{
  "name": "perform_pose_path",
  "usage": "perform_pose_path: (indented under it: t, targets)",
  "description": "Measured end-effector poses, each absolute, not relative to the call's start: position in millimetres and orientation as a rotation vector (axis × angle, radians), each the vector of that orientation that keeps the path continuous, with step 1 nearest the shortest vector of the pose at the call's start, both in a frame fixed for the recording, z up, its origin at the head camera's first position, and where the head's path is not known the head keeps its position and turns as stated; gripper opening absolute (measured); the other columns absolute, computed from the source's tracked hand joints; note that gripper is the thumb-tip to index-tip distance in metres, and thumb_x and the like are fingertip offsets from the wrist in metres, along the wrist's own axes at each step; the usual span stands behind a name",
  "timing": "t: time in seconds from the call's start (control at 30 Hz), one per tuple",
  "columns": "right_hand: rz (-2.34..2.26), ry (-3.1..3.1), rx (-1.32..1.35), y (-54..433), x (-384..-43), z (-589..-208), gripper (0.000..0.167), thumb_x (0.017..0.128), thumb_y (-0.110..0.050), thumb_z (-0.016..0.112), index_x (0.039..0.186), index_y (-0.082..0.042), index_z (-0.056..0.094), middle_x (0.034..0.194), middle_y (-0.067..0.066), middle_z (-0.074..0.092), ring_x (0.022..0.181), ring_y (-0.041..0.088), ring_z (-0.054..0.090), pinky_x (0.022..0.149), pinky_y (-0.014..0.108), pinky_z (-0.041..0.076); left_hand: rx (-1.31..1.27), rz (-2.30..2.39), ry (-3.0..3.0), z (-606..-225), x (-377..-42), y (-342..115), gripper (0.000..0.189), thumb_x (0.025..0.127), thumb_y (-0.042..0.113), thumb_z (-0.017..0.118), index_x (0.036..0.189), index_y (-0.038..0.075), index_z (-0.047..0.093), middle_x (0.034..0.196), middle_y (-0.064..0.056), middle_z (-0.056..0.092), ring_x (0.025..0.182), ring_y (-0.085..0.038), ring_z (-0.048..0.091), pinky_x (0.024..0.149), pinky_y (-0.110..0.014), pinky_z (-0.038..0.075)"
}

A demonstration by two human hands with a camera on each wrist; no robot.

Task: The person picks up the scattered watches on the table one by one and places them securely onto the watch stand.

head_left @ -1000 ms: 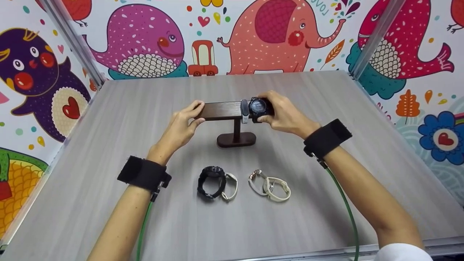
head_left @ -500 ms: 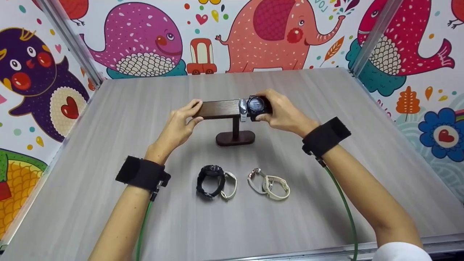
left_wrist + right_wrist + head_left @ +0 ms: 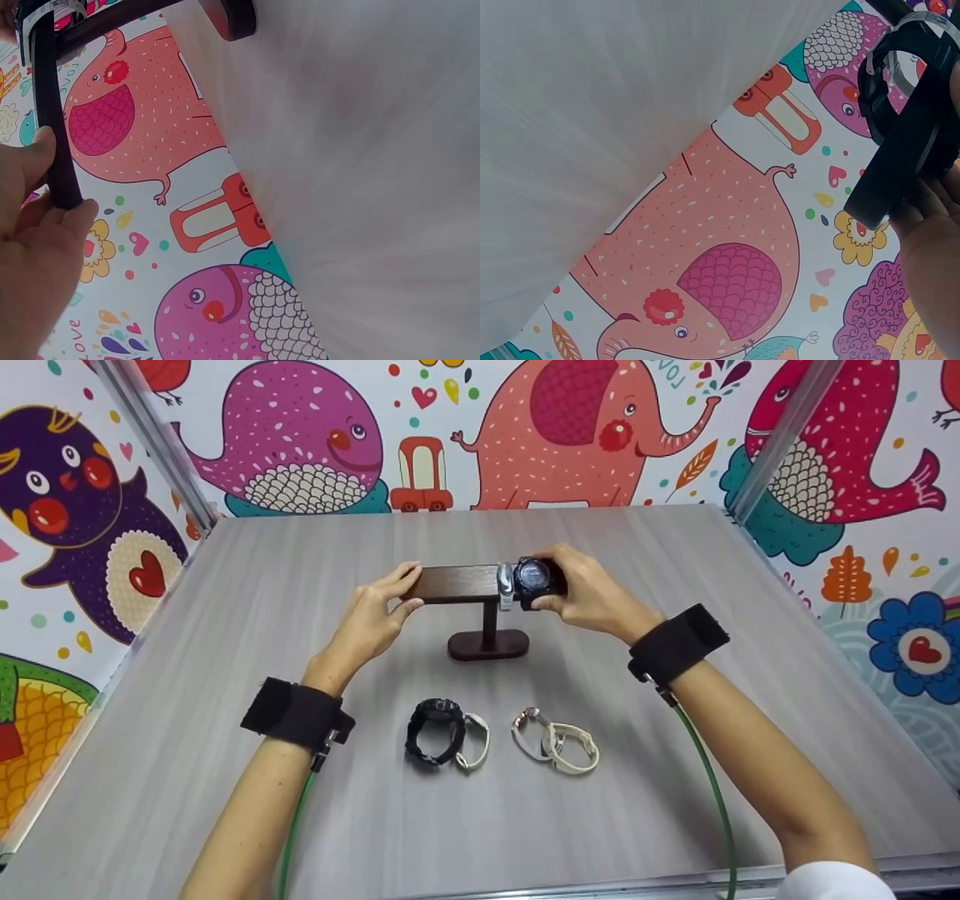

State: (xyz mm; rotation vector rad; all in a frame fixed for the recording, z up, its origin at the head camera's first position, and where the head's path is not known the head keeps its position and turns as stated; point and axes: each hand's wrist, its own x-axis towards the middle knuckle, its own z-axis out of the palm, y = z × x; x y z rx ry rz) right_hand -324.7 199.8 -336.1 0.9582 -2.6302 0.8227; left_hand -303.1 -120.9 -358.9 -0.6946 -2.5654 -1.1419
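Observation:
A dark wooden T-shaped watch stand (image 3: 456, 583) stands on the table. My left hand (image 3: 365, 619) pinches the left end of its bar between thumb and fingers; the left wrist view shows this grip on the bar (image 3: 52, 112) up close. Round the bar's right part sits a black digital watch (image 3: 534, 575), face toward me. My right hand (image 3: 594, 594) holds that watch at its right side, by the bar's end. Just left of it, a narrow silver-grey watch (image 3: 505, 585) also circles the bar. In the right wrist view, the black strap (image 3: 870, 97) loops round the bar.
In front of the stand lie a black watch (image 3: 439, 709) and a thin white-strapped watch (image 3: 487, 739) side by side. Further right, a white-strapped watch (image 3: 523, 744) and a cream one (image 3: 576, 767) overlap. Cartoon-printed walls (image 3: 420, 420) enclose the table. Green cables (image 3: 720, 795) trail from both wristbands.
Both hands keep their grips at the two ends of the bar. The narrow watch's face looked dark a second ago and looks silvery now. The head view shifts slightly.

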Motion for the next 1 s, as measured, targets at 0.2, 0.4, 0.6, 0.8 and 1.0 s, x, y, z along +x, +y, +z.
perform_pose_path:
  t: [0.2,0.4,0.6,0.8,1.0]
  targets:
    - [0.872,-2.626,0.958,201,-323,-336,0.061,0.084,-0.015,0.081,0.135,0.004,0.052,0.131,0.021,0.059,0.115,0.033,0.060,0.104,0.046,0.052,-0.692,-1.149,-2.600,-358,-302,-121,0.051,0.098,0.011,0.062,0.146,-0.002,0.046,0.157,-0.015,0.043,0.148,-0.032,0.038,0.122,-0.045,0.034]
    - [0.870,-2.630,0.963,202,-324,-336,0.063,0.085,-0.018,0.081,0.136,0.003,0.052,0.132,0.021,0.059,0.116,0.033,0.059,0.104,0.047,0.051,-0.692,-1.164,-2.650,-357,-301,-122,0.060,0.098,0.014,0.065,0.151,0.002,0.039,0.162,-0.012,0.034,0.151,-0.028,0.031,0.125,-0.044,0.029]
    - [0.874,-2.672,0.948,201,-323,-335,0.072,0.084,-0.023,0.083,0.140,0.003,0.047,0.136,0.021,0.055,0.120,0.033,0.057,0.106,0.047,0.051,-0.682,-1.144,-2.720,-354,-295,-121,0.078,0.098,0.022,0.066,0.158,0.005,0.020,0.169,-0.013,0.011,0.156,-0.029,0.017,0.128,-0.047,0.019]
    - [0.799,-2.506,1.011,203,-314,-334,0.085,0.080,-0.029,0.086,0.146,0.003,0.042,0.148,0.021,0.048,0.137,0.032,0.047,0.118,0.048,0.040,-0.556,-1.122,-2.738,-348,-281,-117,0.084,0.099,0.032,0.064,0.160,0.005,0.013,0.169,-0.017,0.009,0.157,-0.033,0.014,0.128,-0.054,0.017]
    - [0.762,-2.263,1.143,198,-298,-325,0.069,0.082,-0.023,0.084,0.136,0.005,0.053,0.139,0.021,0.057,0.133,0.030,0.054,0.114,0.043,0.045,-0.409,-1.095,-2.749,-337,-263,-111,0.087,0.098,0.040,0.064,0.161,0.007,0.015,0.164,-0.020,0.023,0.150,-0.038,0.030,0.123,-0.053,0.030]
